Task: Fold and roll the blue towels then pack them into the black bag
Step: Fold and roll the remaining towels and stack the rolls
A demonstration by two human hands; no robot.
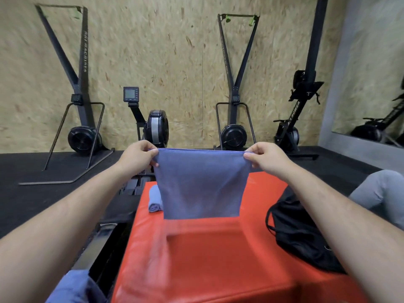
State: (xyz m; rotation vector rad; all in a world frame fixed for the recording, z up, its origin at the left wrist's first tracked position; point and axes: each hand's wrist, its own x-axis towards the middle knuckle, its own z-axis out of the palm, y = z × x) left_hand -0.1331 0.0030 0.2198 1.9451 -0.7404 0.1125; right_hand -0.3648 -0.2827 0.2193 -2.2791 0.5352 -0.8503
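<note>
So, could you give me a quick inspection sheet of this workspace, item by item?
Surface: red padded block, smooth top.
Job's things: blue towel hangs flat above the block; rolled towel lies at its far left; black bag sits on its right side.
Clutter: blue cloth at the lower left, beside the block.
Grips: left grip and right grip each pinch a top corner of the hanging towel.
Cables: nothing seen.
Surroundings: black exercise machines along a chipboard wall; dark floor; mirror at right.

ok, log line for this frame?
blue cloth towel held up above red padded box | left hand: pinches top corner | right hand: pinches top corner | rolled blue towel, black fabric bag: on box
</note>
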